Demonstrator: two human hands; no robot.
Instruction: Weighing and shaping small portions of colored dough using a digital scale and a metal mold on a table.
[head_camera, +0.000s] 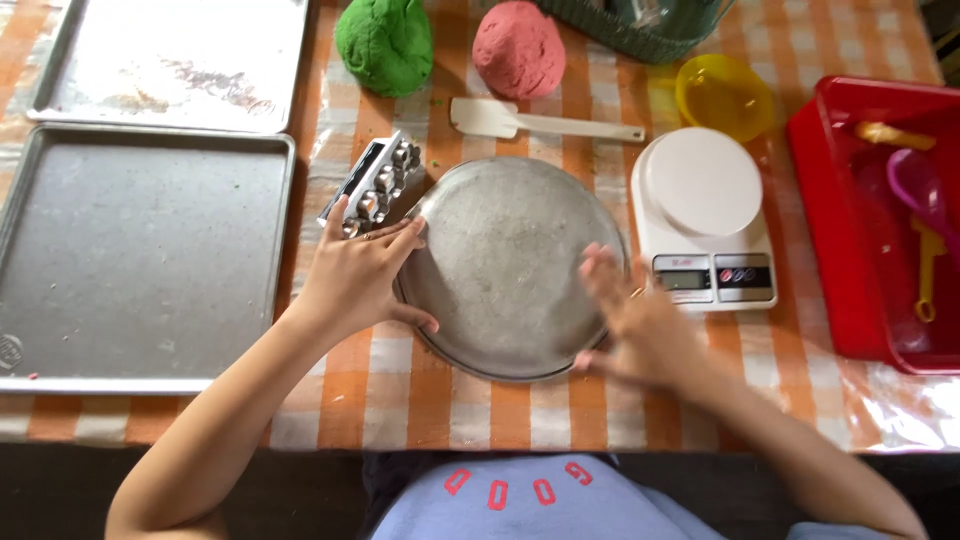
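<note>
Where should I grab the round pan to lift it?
By the raised rim, from both sides at once. The round pan lies flat on the checked cloth, so only its edge gives purchase. The left hand already grips the left rim; the right hand, blurred, is at the lower right rim. Its near edge is unobstructed.

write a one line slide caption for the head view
Both hands, left hand and right hand, grip a round metal pan beside a white scale.
</note>
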